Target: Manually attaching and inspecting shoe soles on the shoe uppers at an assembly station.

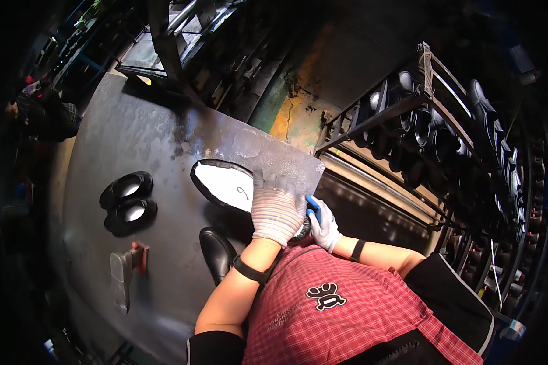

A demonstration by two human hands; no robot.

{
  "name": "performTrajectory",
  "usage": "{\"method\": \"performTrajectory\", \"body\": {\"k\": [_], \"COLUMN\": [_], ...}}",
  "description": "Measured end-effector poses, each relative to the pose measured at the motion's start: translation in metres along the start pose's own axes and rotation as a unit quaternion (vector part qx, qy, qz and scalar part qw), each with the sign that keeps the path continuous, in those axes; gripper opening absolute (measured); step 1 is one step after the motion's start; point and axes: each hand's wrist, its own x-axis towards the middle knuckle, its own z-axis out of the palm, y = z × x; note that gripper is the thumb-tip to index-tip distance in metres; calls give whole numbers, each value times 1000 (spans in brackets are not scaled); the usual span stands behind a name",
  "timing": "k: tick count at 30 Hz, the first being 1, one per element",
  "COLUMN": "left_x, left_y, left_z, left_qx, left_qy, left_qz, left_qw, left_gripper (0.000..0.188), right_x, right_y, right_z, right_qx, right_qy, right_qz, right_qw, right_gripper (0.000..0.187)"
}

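Observation:
A black shoe lies sole up on the metal table, its pale bottom (222,182) showing a dark handwritten mark. My left hand (278,210), in a striped knit glove with dark fingertips, lies across its middle and holds it, covering much of the shoe. At the heel end, my right hand (324,224), in a white glove with blue fingertips, has its fingers bent against the edge; the exact contact is partly hidden. Beside my left forearm rests another black shoe (218,254), partly covered by the arm.
The grey metal table (170,255) also carries a pair of black shoes (129,204) and a grey, sole-shaped piece (120,277) with a reddish part. A metal rack (380,115) full of black shoes stands at the right. Another person (49,115) is at the far left.

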Motion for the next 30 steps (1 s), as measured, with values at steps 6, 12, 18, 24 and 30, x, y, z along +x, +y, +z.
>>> {"method": "performTrajectory", "body": {"k": [6,12,18,24,30], "left_x": [7,-55,-293,-361,-294], "left_y": [13,-50,-283,-321,-296], "left_z": [6,18,-27,-70,-40], "left_qx": [-40,-57,-340,-536,-601], "left_qy": [-36,254,685,749,685], "left_qz": [-56,-17,-559,-358,-361], "left_qw": [997,965,321,154,197], "left_gripper": [35,54,70,63,65], "right_x": [32,32,28,103,259], "right_y": [27,22,-64,-111,-193], "right_z": [64,31,-42,36,172], "right_qx": [336,507,-204,-180,-212], "right_qy": [140,-6,-216,-204,-130], "right_qz": [224,256,-275,-272,-276], "right_qw": [904,823,914,923,928], "right_gripper": [45,62,75,76,79]}}
